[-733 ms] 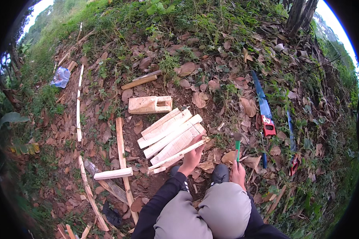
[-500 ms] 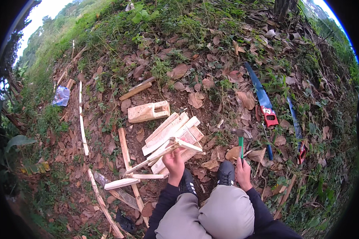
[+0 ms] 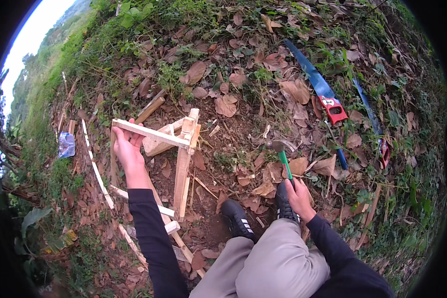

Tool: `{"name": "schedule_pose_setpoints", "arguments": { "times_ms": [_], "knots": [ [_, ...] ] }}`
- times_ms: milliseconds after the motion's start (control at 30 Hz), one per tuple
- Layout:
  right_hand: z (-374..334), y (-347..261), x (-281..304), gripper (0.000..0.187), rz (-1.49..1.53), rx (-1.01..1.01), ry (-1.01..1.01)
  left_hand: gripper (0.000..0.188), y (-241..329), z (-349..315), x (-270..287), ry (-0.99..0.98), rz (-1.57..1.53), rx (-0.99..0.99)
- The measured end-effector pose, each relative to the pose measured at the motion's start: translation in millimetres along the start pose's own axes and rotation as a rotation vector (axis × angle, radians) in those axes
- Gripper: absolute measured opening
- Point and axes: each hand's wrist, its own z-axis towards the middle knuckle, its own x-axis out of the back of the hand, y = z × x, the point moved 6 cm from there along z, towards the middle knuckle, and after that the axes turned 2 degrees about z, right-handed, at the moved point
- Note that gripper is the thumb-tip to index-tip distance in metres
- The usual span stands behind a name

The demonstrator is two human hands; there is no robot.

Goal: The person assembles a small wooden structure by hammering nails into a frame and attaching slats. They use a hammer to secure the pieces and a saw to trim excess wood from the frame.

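My left hand (image 3: 128, 149) grips the corner of a wooden frame (image 3: 154, 133) nailed or fitted together from pale sawn strips. One strip runs from that hand to a joint of several pieces, and planks (image 3: 181, 179) slope down from the joint toward the ground. My right hand (image 3: 299, 199) is closed around the green handle of a claw hammer (image 3: 284, 161). Its metal head points away from me, low over the leaves beside my right shoe. A pale wooden block (image 3: 156, 144) lies partly hidden behind the frame.
Two handsaws, one with a red handle (image 3: 334, 110), the other (image 3: 367, 107) farther right, lie on leafy ground. A blue-handled tool (image 3: 341, 158) rests between them and me. Long wood strips (image 3: 97, 169) and a clear plastic bag (image 3: 66, 144) are at the left. My shoes (image 3: 237, 218) stand near the frame.
My left hand has moved left and raised the frame, which was lower and over the plank pile. The hammer stays in my right hand. The whole view has shifted.
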Motion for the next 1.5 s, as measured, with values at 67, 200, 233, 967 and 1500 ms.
{"name": "schedule_pose_setpoints", "arguments": {
  "times_ms": [67, 200, 233, 967, 1500],
  "knots": [
    [2.0, 14.9, -11.9, 0.036, 0.071, -0.051, -0.051, 0.055, -10.3, 50.9, 0.6, 0.073, 0.007, 0.028],
    [4.6, -10.1, -29.5, 0.034, 0.038, 0.040, -0.113, 0.069, -9.7, 135.4, 57.9, 0.039, -0.051, 0.150],
    [4.1, -4.8, -19.7, 0.034, 0.009, 0.029, -0.094, 0.081, -22.0, 107.7, 28.0, -0.024, -0.015, 0.259],
    [12.8, 8.5, -28.7, 0.034, 0.002, -0.044, -0.160, 0.062, -21.8, -59.2, -51.9, -0.578, 1.197, -0.448],
    [62.4, -35.0, -78.8, 0.037, 0.347, -0.243, -0.253, 0.056, -72.6, -117.7, -74.8, -0.260, 1.065, -0.113]
  ]
}}
